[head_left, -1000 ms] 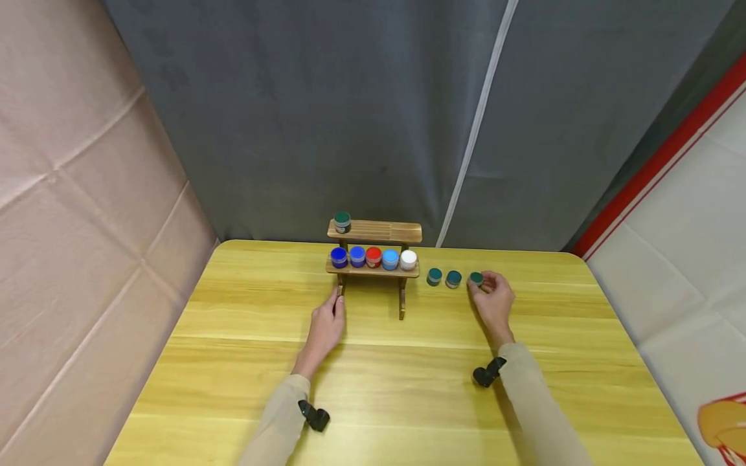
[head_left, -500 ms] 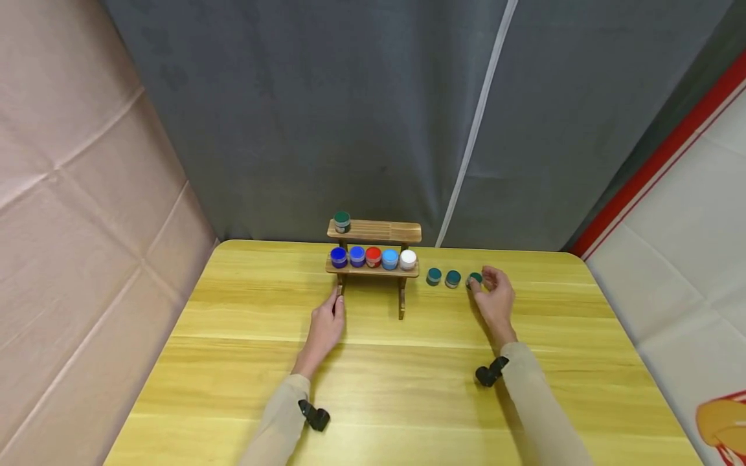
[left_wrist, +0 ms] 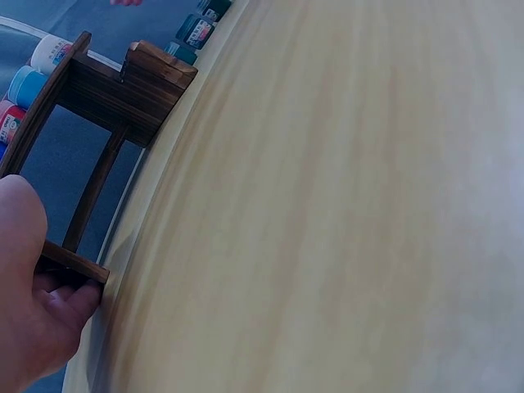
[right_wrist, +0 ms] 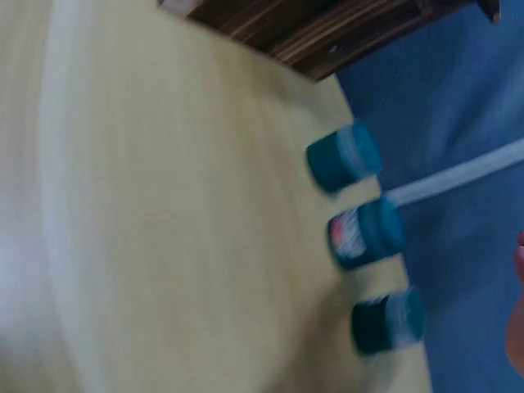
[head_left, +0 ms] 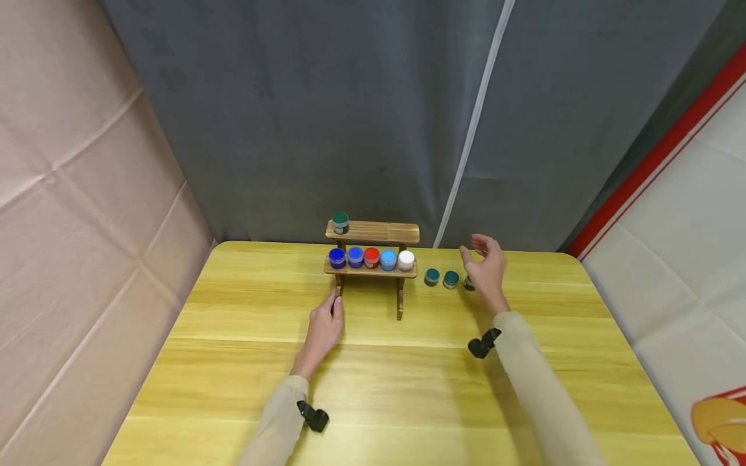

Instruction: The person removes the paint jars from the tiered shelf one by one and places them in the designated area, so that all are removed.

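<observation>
My left hand (head_left: 323,327) grips the left leg of a small two-tier wooden rack (head_left: 384,231); in the left wrist view the thumb lies on one side of the wood and the fingers on the other. A green-lidded paint jar (head_left: 340,222) stands at the left end of the top shelf. Along the lower shelf run a dark blue jar (head_left: 337,258), a violet-blue one, a red jar (head_left: 371,257), a light blue jar (head_left: 388,260) and a white jar (head_left: 406,260). My right hand (head_left: 488,265) is raised, fingers apart and holding nothing, partly covering the rightmost green jar (right_wrist: 388,321).
Two more green jars, a left one (head_left: 431,277) and a middle one (head_left: 451,279), stand in a row right of the rack on the wooden table (head_left: 396,388). A grey curtain (head_left: 291,129) hangs behind the table's far edge.
My right hand has let go of the rightmost green jar and moved up and away from it. The left hand keeps its grip on the rack.
</observation>
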Demonstrator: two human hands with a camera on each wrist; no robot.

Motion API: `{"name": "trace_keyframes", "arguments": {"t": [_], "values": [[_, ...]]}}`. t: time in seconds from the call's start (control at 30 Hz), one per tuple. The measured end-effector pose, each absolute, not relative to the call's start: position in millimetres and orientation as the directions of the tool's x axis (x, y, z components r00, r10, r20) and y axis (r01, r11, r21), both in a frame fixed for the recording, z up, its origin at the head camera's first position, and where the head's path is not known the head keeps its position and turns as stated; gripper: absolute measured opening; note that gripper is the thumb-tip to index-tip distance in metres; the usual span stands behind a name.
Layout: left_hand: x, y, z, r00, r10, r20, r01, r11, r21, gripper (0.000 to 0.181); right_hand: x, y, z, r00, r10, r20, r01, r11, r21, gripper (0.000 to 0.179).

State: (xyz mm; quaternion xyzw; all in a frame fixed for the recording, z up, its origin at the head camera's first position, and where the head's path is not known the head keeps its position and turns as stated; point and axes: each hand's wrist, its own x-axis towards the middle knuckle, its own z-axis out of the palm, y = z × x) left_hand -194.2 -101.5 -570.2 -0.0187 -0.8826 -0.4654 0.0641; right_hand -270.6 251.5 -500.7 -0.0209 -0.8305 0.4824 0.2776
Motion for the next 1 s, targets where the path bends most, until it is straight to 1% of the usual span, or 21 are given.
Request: {"name": "trace_keyframes", "arguments": {"t": [0.13, 0.37, 0.63, 0.8, 1.0], "values": [[-194.2, -101.9, -570.2, -0.992, -0.02, 0.122, 0.09, 0.557, 0.825, 0.049, -278.5, 239.0, -487.5, -0.842, 0.254, 0.476, -0.282, 0.545, -0.789, 0.037], [-194.4, -102.4, -570.6, -0.994, -0.011, 0.106, 0.083, 0.54, 0.837, 0.05, -288.2, 210.4, -467.6, -0.845, 0.205, 0.494, -0.312, 0.561, -0.767, 0.035], [-194.3, -102.7, -570.0, -0.994, -0.016, 0.106, 0.081, 0.542, 0.836, 0.051, -296.4, 177.8, -446.1, -0.844, 0.114, 0.524, -0.39, 0.54, -0.746, 0.037], [-194.2, -102.2, -569.4, -0.994, -0.023, 0.107, 0.077, 0.545, 0.835, 0.05, -298.5, 160.0, -434.5, -0.85, 0.046, 0.525, -0.424, 0.533, -0.732, 0.036], [-195.5, -99.4, -569.8, -0.991, -0.025, 0.128, 0.093, 0.555, 0.827, 0.05, -301.1, 140.3, -426.4, -0.862, -0.002, 0.507, -0.432, 0.527, -0.732, 0.039]]}}
